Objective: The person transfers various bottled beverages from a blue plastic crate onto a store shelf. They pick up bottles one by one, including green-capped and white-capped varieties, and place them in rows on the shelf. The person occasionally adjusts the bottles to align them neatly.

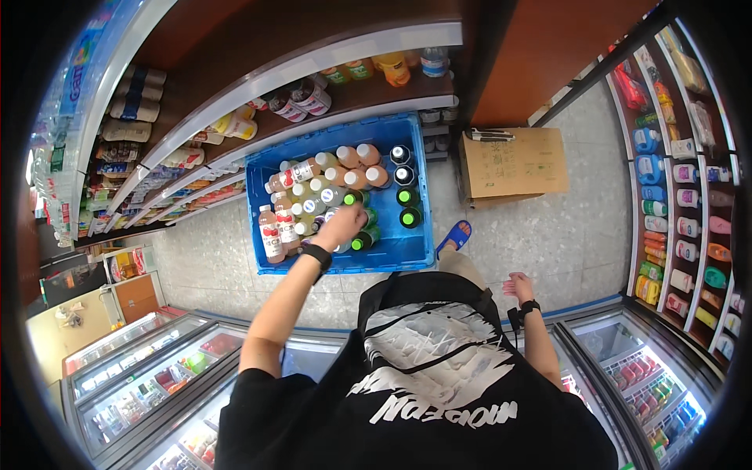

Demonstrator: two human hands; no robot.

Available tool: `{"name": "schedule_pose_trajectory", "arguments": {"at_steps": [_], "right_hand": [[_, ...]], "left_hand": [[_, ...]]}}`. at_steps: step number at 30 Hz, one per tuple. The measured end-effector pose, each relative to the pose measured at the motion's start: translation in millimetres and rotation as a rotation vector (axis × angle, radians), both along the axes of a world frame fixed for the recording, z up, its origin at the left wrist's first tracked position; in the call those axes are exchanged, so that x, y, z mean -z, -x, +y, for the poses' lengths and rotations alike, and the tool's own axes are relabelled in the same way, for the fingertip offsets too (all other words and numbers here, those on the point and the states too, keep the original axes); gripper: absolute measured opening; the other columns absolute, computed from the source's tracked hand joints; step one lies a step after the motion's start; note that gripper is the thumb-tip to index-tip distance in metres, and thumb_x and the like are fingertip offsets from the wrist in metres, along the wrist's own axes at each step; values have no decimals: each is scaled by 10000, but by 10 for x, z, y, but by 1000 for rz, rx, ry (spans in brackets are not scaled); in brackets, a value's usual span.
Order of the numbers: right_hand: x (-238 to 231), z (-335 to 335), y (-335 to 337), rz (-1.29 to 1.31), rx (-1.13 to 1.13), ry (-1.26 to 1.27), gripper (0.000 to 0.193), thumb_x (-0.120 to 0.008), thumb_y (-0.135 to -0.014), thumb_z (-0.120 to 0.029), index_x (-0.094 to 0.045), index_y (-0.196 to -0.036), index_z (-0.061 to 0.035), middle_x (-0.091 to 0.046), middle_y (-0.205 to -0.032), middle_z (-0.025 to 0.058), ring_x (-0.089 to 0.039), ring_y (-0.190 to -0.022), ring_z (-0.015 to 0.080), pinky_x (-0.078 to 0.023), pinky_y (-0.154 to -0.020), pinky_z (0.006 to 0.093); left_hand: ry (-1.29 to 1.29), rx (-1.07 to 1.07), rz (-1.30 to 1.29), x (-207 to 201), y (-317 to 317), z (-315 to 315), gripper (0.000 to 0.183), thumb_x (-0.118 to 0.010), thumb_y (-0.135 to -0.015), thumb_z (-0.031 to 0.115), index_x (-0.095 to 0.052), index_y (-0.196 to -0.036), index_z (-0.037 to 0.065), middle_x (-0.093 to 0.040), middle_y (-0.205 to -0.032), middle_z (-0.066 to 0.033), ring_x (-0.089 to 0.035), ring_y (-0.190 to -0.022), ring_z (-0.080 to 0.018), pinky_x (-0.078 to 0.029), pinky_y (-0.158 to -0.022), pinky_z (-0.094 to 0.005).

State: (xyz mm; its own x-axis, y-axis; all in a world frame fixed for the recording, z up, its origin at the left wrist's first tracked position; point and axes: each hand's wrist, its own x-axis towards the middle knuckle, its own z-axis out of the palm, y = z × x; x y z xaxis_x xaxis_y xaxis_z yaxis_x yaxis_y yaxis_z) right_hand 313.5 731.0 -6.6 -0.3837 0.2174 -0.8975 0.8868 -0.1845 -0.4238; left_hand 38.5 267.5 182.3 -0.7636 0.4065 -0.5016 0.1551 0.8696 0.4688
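My left hand reaches down into a blue plastic crate full of drink bottles. Its fingers are closed at the top of a dark bottle, and they hide its cap. Close by lie green-capped bottles. To the right, several dark bottles stand upright, some with white caps and some with green. Pale pink and yellowish bottles crowd the crate's left and middle, some of them leaning or lying. My right hand hangs at my side, fingers apart and holding nothing.
Shelves of drinks run along the far left side. A cardboard box with a dark object on top sits right of the crate. Glass-topped freezers stand close behind me. More shelves line the right. My foot wears a blue slipper.
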Motion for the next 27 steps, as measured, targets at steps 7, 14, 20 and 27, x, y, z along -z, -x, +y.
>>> {"name": "schedule_pose_trajectory", "arguments": {"at_steps": [7,14,20,27], "right_hand": [[-372,-223,28,57,-53,-75,247,-467,-934,-206,-548,-1096,-39,-645,-810,131,-640,-624,213,-536,-521,331],[-772,-229,-203,70,-115,-189,258,-485,-937,-236,-547,-1102,-48,-651,-813,126,-642,-630,206,-530,-533,323],[-1037,-309,-2,224,-181,-296,253,-516,-935,-244,-569,-1075,-39,-664,-836,110,-646,-660,174,-517,-544,290],[-1899,-1488,1477,825,-494,-197,367,-632,-885,-234,-552,-1200,-64,-628,-1070,136,-612,-997,187,-483,-838,293]], "left_hand": [[323,-163,-439,1150,-504,-529,671,-630,-839,422,-382,-1316,19,-619,-1080,-270,-608,-1023,-386,-484,-863,-462],[371,137,-237,1596,-551,-438,567,-694,-792,275,-455,-1244,30,-626,-1104,-225,-623,-1022,-352,-517,-847,-435],[209,159,-99,1066,-306,-461,455,-625,-764,354,-591,-1068,16,-654,-1001,-231,-640,-939,-376,-519,-816,-450],[-201,35,18,-815,300,-479,397,-607,-756,378,-700,-903,22,-669,-829,-220,-650,-820,-348,-506,-764,-408]]}}
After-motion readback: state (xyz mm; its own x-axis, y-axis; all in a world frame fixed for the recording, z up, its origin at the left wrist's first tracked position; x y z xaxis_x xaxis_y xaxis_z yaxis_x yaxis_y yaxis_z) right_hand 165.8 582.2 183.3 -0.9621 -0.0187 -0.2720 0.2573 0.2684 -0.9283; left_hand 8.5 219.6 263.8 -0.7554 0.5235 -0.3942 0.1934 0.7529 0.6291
